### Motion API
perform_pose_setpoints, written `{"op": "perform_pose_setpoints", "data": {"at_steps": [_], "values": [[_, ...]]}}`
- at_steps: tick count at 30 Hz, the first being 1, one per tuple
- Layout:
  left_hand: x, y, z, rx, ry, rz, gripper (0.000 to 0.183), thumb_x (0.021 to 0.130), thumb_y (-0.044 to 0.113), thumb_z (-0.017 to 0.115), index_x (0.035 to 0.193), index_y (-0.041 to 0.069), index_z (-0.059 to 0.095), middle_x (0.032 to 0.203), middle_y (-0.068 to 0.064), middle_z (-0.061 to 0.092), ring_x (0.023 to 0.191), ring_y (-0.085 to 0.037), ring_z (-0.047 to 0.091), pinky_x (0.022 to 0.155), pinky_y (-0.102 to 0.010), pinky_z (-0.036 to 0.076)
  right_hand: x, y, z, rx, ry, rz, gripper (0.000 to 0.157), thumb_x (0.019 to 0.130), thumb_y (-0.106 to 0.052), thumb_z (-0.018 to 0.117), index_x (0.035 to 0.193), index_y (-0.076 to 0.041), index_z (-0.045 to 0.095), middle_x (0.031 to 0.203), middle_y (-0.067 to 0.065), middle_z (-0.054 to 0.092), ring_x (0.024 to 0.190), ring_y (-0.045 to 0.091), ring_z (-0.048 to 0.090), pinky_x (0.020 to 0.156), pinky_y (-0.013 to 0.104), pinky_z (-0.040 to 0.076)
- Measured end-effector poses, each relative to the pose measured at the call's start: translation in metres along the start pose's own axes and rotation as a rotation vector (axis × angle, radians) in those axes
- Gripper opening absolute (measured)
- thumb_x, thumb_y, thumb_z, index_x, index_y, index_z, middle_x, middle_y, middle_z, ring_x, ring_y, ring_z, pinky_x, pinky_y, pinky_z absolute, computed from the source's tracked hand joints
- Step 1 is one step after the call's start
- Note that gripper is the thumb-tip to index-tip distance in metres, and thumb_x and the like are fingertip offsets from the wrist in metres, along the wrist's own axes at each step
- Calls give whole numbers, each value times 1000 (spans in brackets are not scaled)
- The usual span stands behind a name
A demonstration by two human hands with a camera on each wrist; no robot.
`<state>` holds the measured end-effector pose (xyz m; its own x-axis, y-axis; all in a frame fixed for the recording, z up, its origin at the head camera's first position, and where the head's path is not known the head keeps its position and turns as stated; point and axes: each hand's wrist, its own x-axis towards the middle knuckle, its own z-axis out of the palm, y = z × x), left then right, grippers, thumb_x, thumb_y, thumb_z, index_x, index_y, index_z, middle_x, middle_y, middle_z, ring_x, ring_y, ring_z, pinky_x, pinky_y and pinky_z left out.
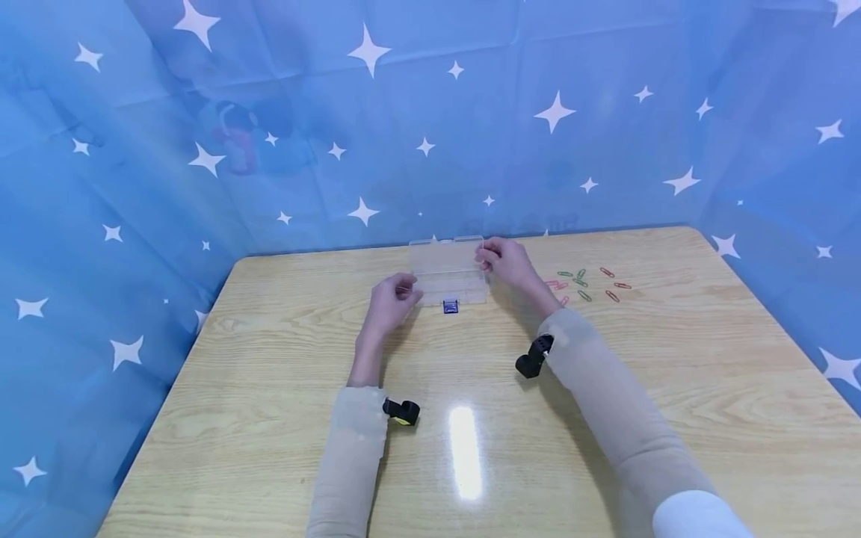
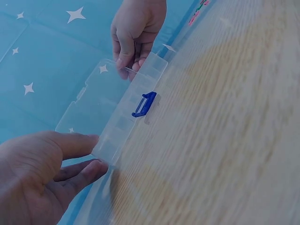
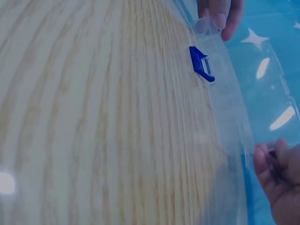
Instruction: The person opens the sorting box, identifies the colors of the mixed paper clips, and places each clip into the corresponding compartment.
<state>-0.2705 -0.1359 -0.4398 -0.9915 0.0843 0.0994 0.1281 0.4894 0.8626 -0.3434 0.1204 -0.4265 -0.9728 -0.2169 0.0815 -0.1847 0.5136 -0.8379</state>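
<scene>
A clear plastic compartment box [image 1: 464,296] lies near the back edge of the table, its transparent lid [image 1: 440,258] raised at the back. A blue latch [image 2: 145,104] sticks out from the box's front side. My left hand [image 1: 390,305] grips the left end of the box between thumb and fingers. At the lid's right edge, my right hand [image 1: 507,261] pinches the clear plastic with curled fingertips. The right wrist view shows the latch again, with the right hand [image 3: 281,178] at the near end of the box.
Right of the box, several paper clips lie loose on the wooden table [image 1: 269,418]: green clips [image 1: 580,282], red clips [image 1: 612,296] and pink clips [image 1: 560,286]. Behind the table hangs a blue curtain [image 1: 471,112] with white stars.
</scene>
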Motion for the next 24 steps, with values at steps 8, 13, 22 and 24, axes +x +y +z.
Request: {"op": "perform_pose_setpoints", "data": {"at_steps": [8, 13, 22, 24], "values": [[0, -2, 1, -20, 6, 13, 36, 94, 6, 70, 128, -6, 62, 118, -22, 63, 107, -30, 62, 96, -35, 54, 3, 1, 4, -87, 44, 48, 26, 107, -18, 52, 112, 1, 70, 80, 11, 64, 63, 17, 53, 56, 26, 42], [-2, -4, 2, -17, 12, 17, 36, 94, 6, 70, 128, -6, 63, 117, -21, 64, 108, -29, 63, 96, -35, 54, 4, 4, 7, -119, 32, 49, 27, 107, -16, 52, 105, 1, 72, 76, 11, 64, 58, 15, 49, 57, 27, 41], [-2, -3, 2, -11, 9, 9, 35, 96, 8, 69, 128, -4, 64, 116, -18, 64, 107, -29, 62, 95, -36, 54, 2, 4, 8, -103, 76, 136, 23, 103, -14, 60, 111, 4, 73, 94, 15, 70, 76, 19, 60, 62, 25, 49], [-1, -3, 2, -5, 10, 5, 35, 96, 9, 69, 128, -3, 65, 115, -16, 64, 106, -28, 62, 95, -36, 54, 2, 4, 8, -101, 84, 145, 23, 102, -14, 60, 111, 3, 73, 96, 16, 71, 79, 21, 61, 64, 26, 50]]}}
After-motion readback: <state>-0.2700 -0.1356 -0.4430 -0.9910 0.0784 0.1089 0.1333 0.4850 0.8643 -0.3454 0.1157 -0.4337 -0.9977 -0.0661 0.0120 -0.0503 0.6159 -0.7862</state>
